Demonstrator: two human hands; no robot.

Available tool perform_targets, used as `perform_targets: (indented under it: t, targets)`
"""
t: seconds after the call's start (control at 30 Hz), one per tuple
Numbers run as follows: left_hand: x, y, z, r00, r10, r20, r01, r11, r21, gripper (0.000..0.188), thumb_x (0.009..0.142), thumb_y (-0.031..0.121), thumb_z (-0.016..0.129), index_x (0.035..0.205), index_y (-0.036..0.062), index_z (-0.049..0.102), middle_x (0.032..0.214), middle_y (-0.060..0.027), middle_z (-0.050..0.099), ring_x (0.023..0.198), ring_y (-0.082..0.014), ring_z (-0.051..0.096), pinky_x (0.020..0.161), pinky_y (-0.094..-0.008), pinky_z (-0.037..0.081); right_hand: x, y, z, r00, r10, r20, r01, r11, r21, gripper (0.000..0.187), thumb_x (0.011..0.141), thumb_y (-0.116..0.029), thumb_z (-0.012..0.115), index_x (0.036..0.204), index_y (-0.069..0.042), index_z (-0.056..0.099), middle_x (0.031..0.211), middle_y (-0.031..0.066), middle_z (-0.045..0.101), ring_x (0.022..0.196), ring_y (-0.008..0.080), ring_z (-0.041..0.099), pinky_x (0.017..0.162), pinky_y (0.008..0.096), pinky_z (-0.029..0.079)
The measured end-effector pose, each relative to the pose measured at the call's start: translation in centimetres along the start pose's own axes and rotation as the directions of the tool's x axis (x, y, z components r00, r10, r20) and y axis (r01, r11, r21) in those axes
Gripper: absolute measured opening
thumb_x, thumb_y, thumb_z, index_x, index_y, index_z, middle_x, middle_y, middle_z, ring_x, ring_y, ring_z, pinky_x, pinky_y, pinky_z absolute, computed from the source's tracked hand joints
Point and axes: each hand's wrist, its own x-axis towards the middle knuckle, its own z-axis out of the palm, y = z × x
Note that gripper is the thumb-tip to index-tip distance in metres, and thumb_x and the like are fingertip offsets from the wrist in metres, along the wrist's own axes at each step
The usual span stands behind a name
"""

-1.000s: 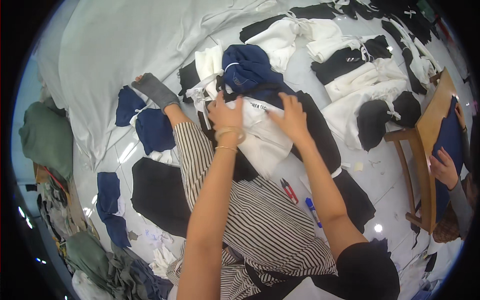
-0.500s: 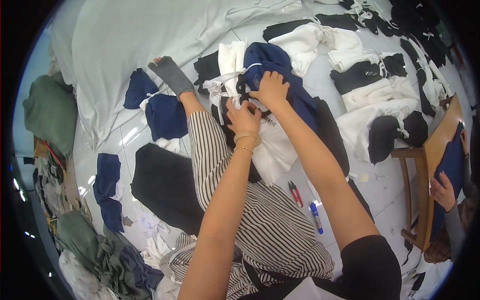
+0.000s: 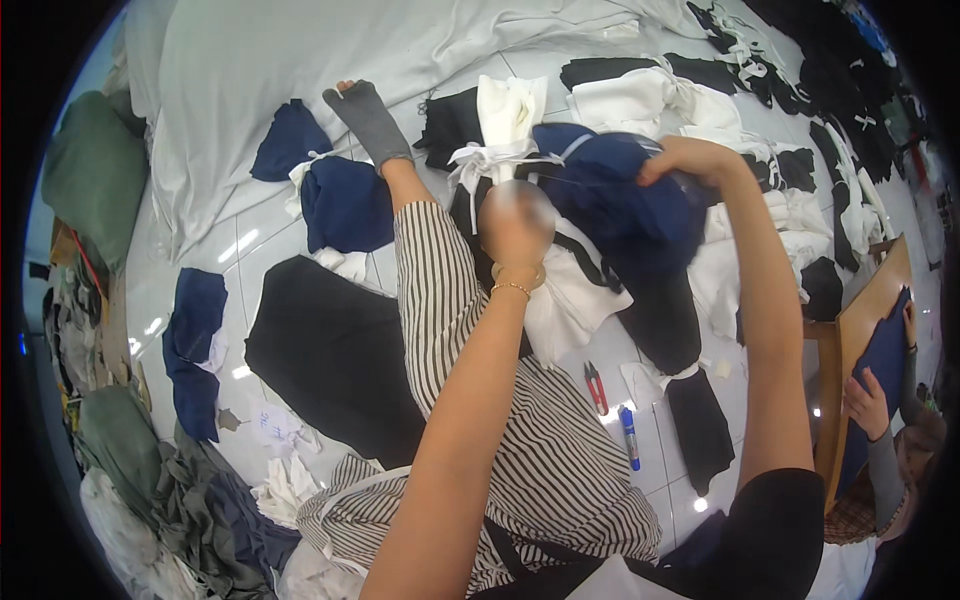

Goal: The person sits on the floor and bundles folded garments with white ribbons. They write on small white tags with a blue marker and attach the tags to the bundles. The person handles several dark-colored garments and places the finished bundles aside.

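My right hand [image 3: 690, 160] is closed at the far right edge of a navy cloth bundle [image 3: 630, 205], which is smeared by motion. A pale strip runs across the top of that bundle. My left hand [image 3: 516, 228] is over a white cloth bundle [image 3: 512, 110] tied with a white strip [image 3: 500, 158]; its fingers are too blurred to read. Just right of the left hand, a white printed cloth [image 3: 570, 305] and a narrow black strip [image 3: 590, 255] lie between the hands and my striped trouser leg.
Red-handled thread snips [image 3: 596, 388] and a blue marker [image 3: 629, 438] lie on the tiles beside my leg. Black cloth [image 3: 335, 350] and navy bundles [image 3: 345, 205] are at left. At right, another person's hand [image 3: 868, 405] is by a wooden board [image 3: 880, 340].
My right hand has swung right and lifted the navy bundle away from the white one. My left hand has shifted slightly right. The tied black bundle near the marker now shows more.
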Motion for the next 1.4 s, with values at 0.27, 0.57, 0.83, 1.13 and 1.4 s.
perform_targets:
  t: [0.27, 0.57, 0.83, 1.13, 1.4]
  targets:
    - [-2.0, 0.5, 1.2, 0.987, 0.115, 0.115, -0.137, 0.969, 0.205, 0.037, 0.075, 0.018, 0.075, 0.109, 0.0228, 0.06, 0.156, -0.0121, 0.02, 0.138, -0.0368, 0.028, 0.1, -0.0752, 0.03, 2.6, 8.9, 5.8, 0.837, -0.111, -0.536, -0.393, 0.56, -0.729, 0.055, 0.063, -0.025, 0.078, 0.114, -0.006, 0.068, 0.115, 0.0176, 0.066, 0.113, 0.0329, 0.061, 0.092, 0.0388, 0.05]
    - [-3.5, 1.1, 1.1, 0.969, 0.192, 0.154, -0.225, 0.945, 0.236, 0.043, 0.08, 0.028, 0.075, 0.12, 0.0209, 0.062, 0.158, -0.0175, 0.013, 0.139, -0.0375, 0.023, 0.091, -0.0717, 0.037, 14.9, -5.4, 14.6, 0.561, -0.768, -0.308, 0.244, 0.509, -0.826, 0.028, 0.073, -0.013, 0.068, 0.101, -0.009, 0.07, 0.096, 0.0117, 0.065, 0.098, 0.0306, 0.062, 0.082, 0.0419, 0.051]
    - [-3.7, 1.8, 1.0, 0.967, 0.165, 0.196, -0.207, 0.954, 0.216, 0.041, 0.079, 0.023, 0.073, 0.119, 0.0159, 0.063, 0.16, -0.017, 0.008, 0.139, -0.0388, 0.022, 0.095, -0.0709, 0.035, 16.4, -8.0, 8.5, 0.662, -0.64, -0.39, 0.326, 0.714, -0.62, 0.018, 0.08, -0.019, 0.069, 0.086, -0.003, 0.071, 0.075, 0.0137, 0.068, 0.071, 0.0272, 0.065, 0.068, 0.0384, 0.049]
    - [-3.2, 1.3, 0.6, 0.954, 0.199, 0.225, -0.238, 0.958, 0.163, 0.043, 0.08, 0.025, 0.073, 0.121, 0.0208, 0.062, 0.161, -0.0163, 0.008, 0.141, -0.0387, 0.02, 0.096, -0.073, 0.033, 16.2, -4.3, 11.6, 0.671, -0.697, -0.253, 0.16, 0.469, -0.869, 0.02, 0.075, -0.005, 0.064, 0.094, -0.009, 0.065, 0.083, 0.0129, 0.065, 0.08, 0.0307, 0.065, 0.075, 0.043, 0.051]
    - [-3.4, 0.9, 0.5, 0.967, 0.173, 0.189, -0.207, 0.962, 0.179, 0.041, 0.079, 0.023, 0.073, 0.118, 0.0201, 0.063, 0.161, -0.0139, 0.007, 0.14, -0.0362, 0.021, 0.097, -0.0714, 0.033, 13.2, -6.1, 7.9, 0.801, -0.518, -0.299, 0.301, 0.781, -0.547, 0.032, 0.075, -0.014, 0.072, 0.103, -0.003, 0.061, 0.077, 0.0142, 0.065, 0.076, 0.0317, 0.066, 0.071, 0.0396, 0.051]
